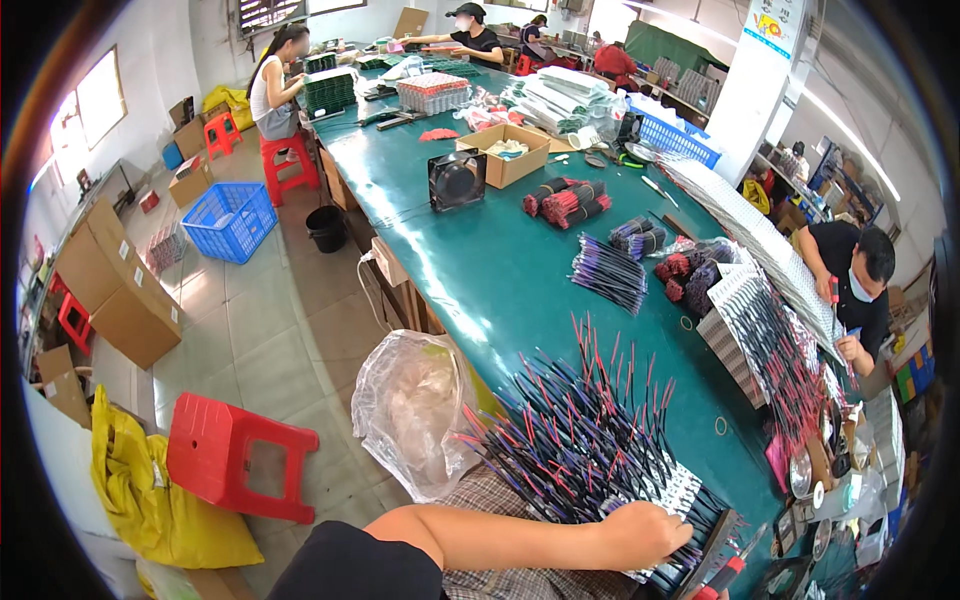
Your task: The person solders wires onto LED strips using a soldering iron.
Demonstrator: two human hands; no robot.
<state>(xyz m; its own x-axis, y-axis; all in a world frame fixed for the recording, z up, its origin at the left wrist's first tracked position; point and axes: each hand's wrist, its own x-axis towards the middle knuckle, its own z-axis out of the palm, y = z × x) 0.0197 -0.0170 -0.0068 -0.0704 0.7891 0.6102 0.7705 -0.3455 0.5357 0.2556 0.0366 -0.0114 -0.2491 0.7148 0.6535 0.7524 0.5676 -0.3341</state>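
Note:
My left hand is closed in a pinch at the right end of a white perforated board; what the fingers hold is hidden. Many thin black, purple and red wires stand up from this board in a dense bunch, their tips spread over the table and my lap. Beside my left hand, a dark flat bar crosses the board's end. A red-handled tool with a thin pointed tip, like a soldering iron, enters from the lower edge. My right hand does not show.
Wire bundles, a black fan and a cardboard box stand on the green table. A plastic bag hangs at its edge; a red stool lies left. At right, a co-worker works beside another wired board.

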